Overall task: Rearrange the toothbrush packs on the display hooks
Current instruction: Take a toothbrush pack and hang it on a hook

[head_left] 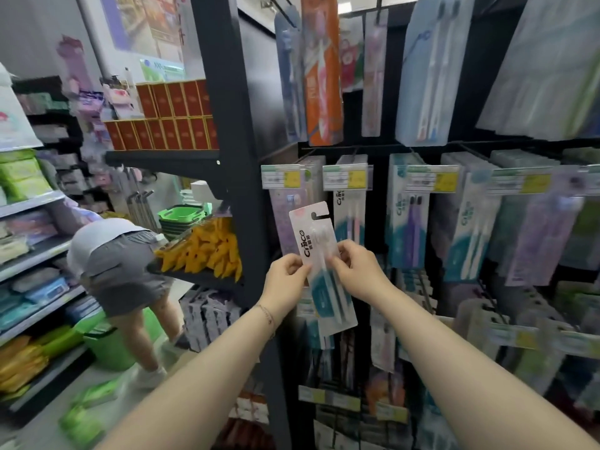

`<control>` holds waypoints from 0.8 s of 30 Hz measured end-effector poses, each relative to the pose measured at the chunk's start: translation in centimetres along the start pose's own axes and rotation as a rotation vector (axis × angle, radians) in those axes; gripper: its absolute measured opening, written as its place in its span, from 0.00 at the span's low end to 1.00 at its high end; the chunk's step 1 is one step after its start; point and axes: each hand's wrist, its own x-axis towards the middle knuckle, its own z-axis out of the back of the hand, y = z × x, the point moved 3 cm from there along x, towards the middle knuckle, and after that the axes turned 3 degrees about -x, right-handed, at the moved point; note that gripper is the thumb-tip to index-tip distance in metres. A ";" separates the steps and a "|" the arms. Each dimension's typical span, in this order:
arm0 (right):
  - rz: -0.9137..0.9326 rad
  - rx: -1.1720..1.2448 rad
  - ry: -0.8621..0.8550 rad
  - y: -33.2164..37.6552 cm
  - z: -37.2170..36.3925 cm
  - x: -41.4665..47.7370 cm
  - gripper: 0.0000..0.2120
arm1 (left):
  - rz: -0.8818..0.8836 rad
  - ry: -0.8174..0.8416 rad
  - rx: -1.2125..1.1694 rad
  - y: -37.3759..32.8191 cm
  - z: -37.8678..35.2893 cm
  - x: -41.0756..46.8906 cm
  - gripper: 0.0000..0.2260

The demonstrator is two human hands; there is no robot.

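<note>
I hold one white and teal toothbrush pack (316, 241) upright in front of the display, tilted a little to the left. My left hand (285, 277) pinches its left edge and my right hand (355, 266) pinches its right edge. Its hang hole at the top is free of any hook. Just behind it, a row of hooks carries hanging toothbrush packs (349, 203) with yellow price tags (345, 178). More packs (428, 69) hang on the row above and on rows below.
A dark shelf upright (233, 125) stands left of the hooks. A person (120, 264) bends over in the aisle on the left, beside a green basket (107, 347). Stocked shelves (32, 254) line the far left.
</note>
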 end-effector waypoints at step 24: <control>0.099 -0.097 0.010 2.0 -2.1 9.7 0.06 | -0.007 -0.092 -0.156 0.5 2.1 7.3 0.06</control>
